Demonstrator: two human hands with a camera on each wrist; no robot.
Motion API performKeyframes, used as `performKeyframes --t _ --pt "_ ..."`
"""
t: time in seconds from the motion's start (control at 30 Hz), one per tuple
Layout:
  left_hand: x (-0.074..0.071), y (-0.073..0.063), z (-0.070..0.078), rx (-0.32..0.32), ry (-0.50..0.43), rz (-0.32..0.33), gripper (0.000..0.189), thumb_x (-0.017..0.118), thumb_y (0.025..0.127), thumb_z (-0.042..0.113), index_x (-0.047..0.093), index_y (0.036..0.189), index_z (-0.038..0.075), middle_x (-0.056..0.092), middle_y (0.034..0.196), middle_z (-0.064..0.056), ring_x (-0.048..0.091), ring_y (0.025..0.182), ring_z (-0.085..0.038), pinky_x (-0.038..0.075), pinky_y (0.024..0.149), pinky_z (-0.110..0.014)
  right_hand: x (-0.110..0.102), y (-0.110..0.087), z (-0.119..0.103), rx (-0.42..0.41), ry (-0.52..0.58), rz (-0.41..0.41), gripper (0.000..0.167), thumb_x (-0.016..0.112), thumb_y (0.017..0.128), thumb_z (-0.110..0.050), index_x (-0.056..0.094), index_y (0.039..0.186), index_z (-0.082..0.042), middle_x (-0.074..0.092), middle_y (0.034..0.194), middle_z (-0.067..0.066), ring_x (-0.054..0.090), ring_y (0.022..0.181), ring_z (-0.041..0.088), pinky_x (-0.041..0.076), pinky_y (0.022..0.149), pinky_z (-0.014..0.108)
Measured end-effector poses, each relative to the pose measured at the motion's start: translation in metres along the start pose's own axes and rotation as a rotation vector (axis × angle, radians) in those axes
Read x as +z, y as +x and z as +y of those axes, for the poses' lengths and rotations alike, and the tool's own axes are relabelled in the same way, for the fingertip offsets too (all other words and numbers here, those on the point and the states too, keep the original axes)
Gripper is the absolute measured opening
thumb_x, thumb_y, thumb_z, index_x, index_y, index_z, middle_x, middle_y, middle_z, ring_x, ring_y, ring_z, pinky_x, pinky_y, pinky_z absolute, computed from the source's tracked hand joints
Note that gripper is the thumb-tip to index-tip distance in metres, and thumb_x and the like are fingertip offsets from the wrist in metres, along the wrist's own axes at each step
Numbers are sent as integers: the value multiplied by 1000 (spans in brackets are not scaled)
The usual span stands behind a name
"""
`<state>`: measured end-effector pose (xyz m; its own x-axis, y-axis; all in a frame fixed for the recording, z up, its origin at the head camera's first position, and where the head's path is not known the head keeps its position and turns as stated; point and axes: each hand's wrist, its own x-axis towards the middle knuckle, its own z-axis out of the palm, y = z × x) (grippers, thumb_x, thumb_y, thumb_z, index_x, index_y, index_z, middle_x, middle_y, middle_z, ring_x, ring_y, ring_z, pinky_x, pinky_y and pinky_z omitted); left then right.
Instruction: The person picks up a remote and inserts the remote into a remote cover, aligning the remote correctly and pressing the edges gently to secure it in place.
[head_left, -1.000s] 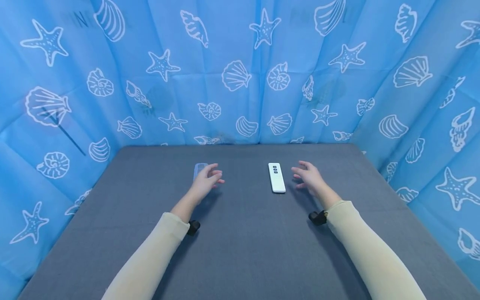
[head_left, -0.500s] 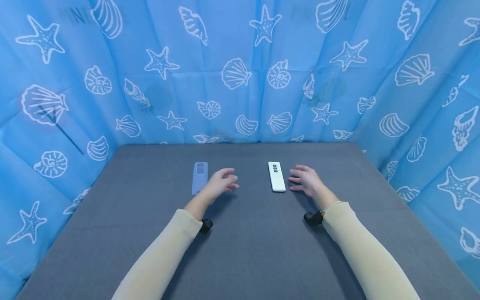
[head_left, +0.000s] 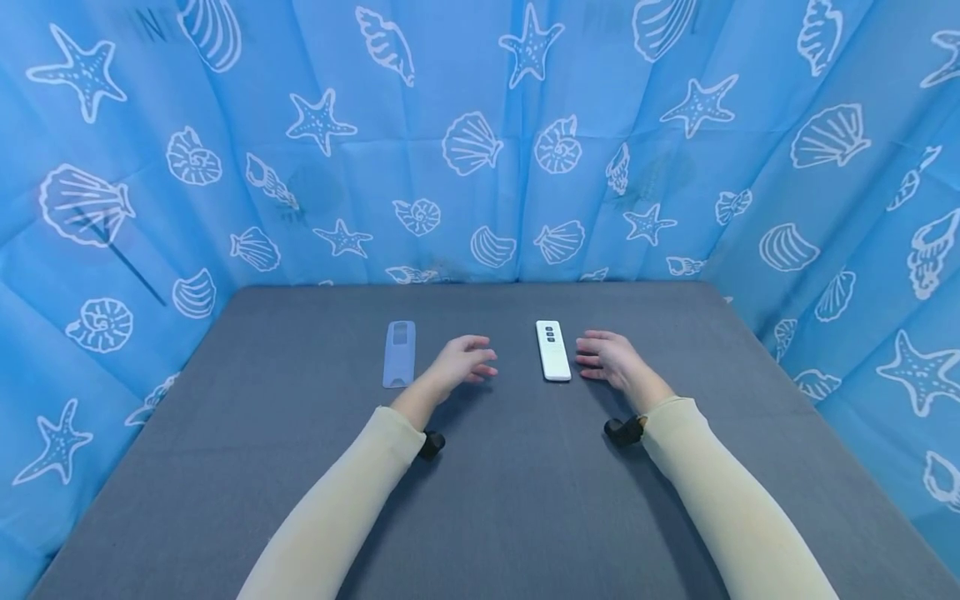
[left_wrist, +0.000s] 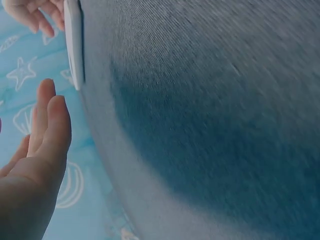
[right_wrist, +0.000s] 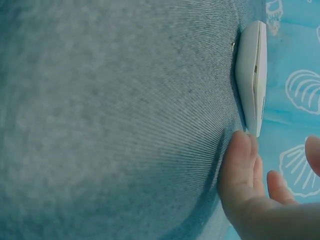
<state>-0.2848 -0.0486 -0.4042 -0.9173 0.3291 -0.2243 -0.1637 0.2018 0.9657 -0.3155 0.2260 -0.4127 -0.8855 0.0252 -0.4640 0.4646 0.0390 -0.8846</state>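
A white remote control (head_left: 553, 350) with three dark buttons lies flat on the grey cloth-covered table (head_left: 517, 500). My right hand (head_left: 613, 363) is just to its right, fingers relaxed and pointing toward its long edge; in the right wrist view the fingertips (right_wrist: 240, 142) are close to the remote's end. To the remote's left, my left hand (head_left: 459, 367) hovers over the table with loosely bent fingers and nothing in them. Left of that hand lies a flat bluish translucent case (head_left: 399, 357), shaped like a remote sleeve, with a window near its top and a notch at its bottom.
A blue curtain (head_left: 495, 200) with white shells and starfish surrounds the table at the back and sides. A small black device (head_left: 431, 445) sits at the left wrist, and another black device (head_left: 624, 431) at the right wrist.
My left hand has moved right, away from the bluish case and toward the remote, uncovering the case. My right hand has shifted slightly left toward the remote. Both objects stay in place.
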Motion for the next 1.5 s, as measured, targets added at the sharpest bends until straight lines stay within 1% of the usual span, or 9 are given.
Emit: performKeyframes --t 0.3,0.43,0.6,0.83,1.13,1.27,1.37,1.43,1.5 --pt "18 13 -1 -41 -16 8 45 49 103 18 42 143 -1 59 128 -19 66 100 -24 51 89 -38 1 2 -1 11 -14 11 59 50 101 -13 23 153 -4 36 149 20 53 111 24 52 80 31" --pt "24 18 0 -48 -22 25 45 50 103 20 43 142 -1 61 125 -18 67 99 -23 51 88 -37 2 2 -1 11 -33 15 58 51 101 -12 25 152 -3 38 146 19 56 105 21 53 77 30" --pt "32 25 0 -66 -35 13 45 51 103 20 44 142 0 61 126 -17 67 99 -23 51 88 -38 3 4 1 8 -37 30 56 51 101 -10 28 151 -3 44 141 19 59 94 18 55 73 31" --pt "47 32 1 -107 -89 55 46 55 101 18 44 143 3 56 133 -16 66 100 -23 51 88 -36 4 7 4 2 -72 52 55 57 98 -7 34 148 0 56 122 14 61 84 15 54 67 29" --pt "67 41 0 -173 -158 134 44 56 99 10 48 142 4 60 128 -15 66 100 -22 52 85 -35 5 12 6 32 -152 33 52 58 98 -7 39 145 0 56 112 9 58 82 12 53 66 26" --pt "75 46 -2 -221 -134 188 44 56 99 11 48 142 5 58 131 -14 64 104 -22 50 87 -35 5 13 8 23 -171 -3 52 57 98 -7 38 145 1 57 112 10 58 86 13 53 69 26" --pt "80 51 -3 -262 -118 211 44 56 99 10 49 141 4 57 133 -14 63 109 -23 48 91 -36 8 13 8 16 -220 -8 52 58 98 -9 38 145 2 55 118 13 56 93 17 53 73 27" --pt "83 61 -7 -276 -100 205 43 58 97 7 50 140 3 58 132 -14 62 111 -24 47 93 -37 11 12 8 9 -257 3 53 59 97 -9 40 144 3 54 122 15 55 96 19 52 75 28" --pt "90 70 -10 -271 -46 211 44 59 96 7 51 138 5 59 131 -12 60 113 -24 46 94 -38 13 12 8 6 -281 21 52 61 96 -10 41 143 2 53 123 15 54 97 19 52 75 28"
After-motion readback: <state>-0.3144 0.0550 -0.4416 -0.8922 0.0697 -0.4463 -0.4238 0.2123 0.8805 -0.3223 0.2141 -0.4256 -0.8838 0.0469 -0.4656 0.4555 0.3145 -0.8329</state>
